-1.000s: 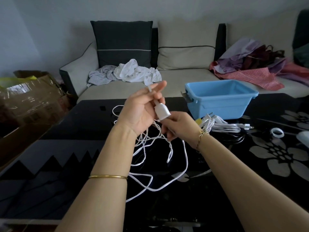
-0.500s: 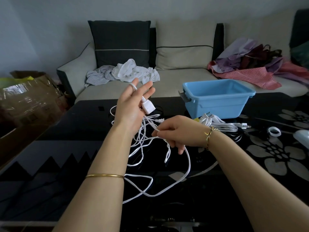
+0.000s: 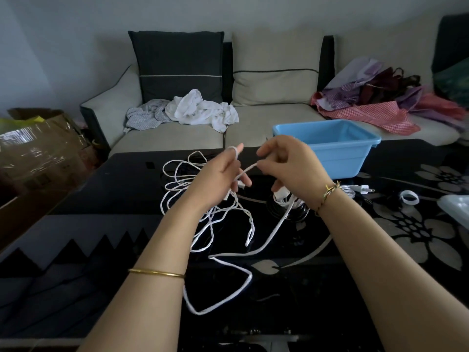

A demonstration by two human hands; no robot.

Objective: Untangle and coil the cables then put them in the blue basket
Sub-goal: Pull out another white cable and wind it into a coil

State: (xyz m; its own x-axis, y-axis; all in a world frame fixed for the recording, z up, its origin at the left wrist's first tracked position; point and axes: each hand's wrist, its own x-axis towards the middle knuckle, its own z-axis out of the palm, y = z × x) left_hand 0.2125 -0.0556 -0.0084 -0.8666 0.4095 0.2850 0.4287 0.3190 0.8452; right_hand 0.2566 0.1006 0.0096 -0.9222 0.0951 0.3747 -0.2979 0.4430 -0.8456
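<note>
A tangle of white cable lies on the black glass table and trails toward me. My left hand is raised above it, with the cable looped over the index finger and running down through the palm. My right hand pinches a short taut stretch of the same cable just to the right of the left fingers. The white plug hangs below my right hand. The blue basket stands behind my right hand on the table. A coiled white cable with a plug lies beside it.
A dark cable coil sits under my right wrist. A white ring and a pale object lie at the table's right. A sofa with cushions and clothes runs behind the table. A cardboard box stands at left.
My right hand has risen from the tangle to beside the left fingers, pinching the cable. The plug has left my left palm and now hangs below my right hand.
</note>
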